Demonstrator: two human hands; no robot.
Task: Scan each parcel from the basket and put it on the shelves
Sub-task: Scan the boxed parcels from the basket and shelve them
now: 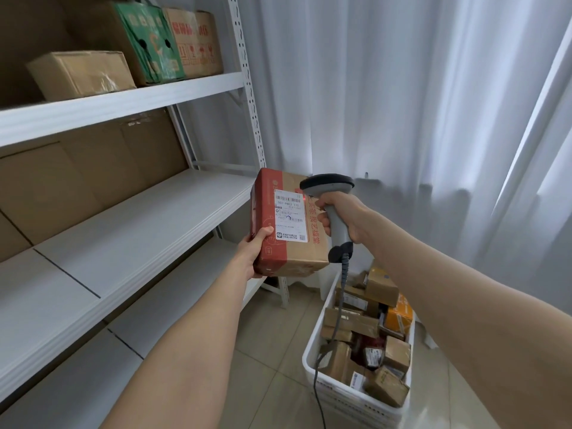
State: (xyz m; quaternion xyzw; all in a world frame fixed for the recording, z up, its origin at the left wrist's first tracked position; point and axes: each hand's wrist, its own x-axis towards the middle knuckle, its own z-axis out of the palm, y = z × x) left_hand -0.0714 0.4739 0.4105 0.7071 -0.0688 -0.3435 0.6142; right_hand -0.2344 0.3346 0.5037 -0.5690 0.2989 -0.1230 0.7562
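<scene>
My left hand point(251, 259) holds the parcel point(289, 226) up in front of me, above the floor and just off the front edge of the shelves point(139, 221). It is a brown carton with red printing, tilted so that its white shipping label point(289, 215) faces me. My thumb is pressed flat on the lower left of that face. The rest of my left fingers are hidden behind the box, so I can only suppose they wrap round the back.

My right hand point(342, 219) grips the grey handle of the scanner point(333, 193), fingers point(323, 223) curled tight round it. The scanner's dark head sits just beside the parcel's upper right corner, pointing at the label. A small red light spot point(304, 198) shows at the right end of the top barcode. The scanner's cable point(344, 274) hangs down from the handle.

The white basket point(356, 400) stands on the tiled floor below my right arm, piled with small cardboard parcels. On the top shelf sit a plain brown box point(80, 74), a green printed box point(148, 41) and a carton with red lettering point(198, 41). White curtains point(402, 88) hang behind.
</scene>
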